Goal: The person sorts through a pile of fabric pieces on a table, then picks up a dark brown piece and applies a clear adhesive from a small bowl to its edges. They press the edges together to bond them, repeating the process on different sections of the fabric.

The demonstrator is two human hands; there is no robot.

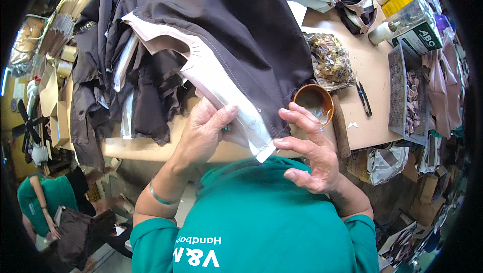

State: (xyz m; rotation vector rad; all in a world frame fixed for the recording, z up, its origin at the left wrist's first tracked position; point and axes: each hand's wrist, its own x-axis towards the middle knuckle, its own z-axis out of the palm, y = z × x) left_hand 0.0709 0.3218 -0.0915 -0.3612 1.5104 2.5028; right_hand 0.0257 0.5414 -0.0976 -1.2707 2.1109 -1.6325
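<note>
A large dark brown fabric piece [226, 16] lies across the table toward me, with a pale pinkish-white leather-like band [216, 82] along its near edge. The band has a curved cut-out and small pen marks. My left hand [206, 124] pinches this band, thumb on top and fingers beneath. At the band's narrow lower end, my right hand [312, 155] has its fingers spread. One fingertip touches the corner there, while the thumb stays apart. A brown round bowl [316, 103] sits just beyond my right hand, beside a wooden stick [340, 127].
More dark fabric pieces [100, 72] hang over the table's left side. On the right are a clear bag of small metallic parts [331, 62], a black pen-like tool [364, 99], a grey basket [400, 64] and a bottle [382, 32]. At lower left, another person [48, 200] handles dark fabric.
</note>
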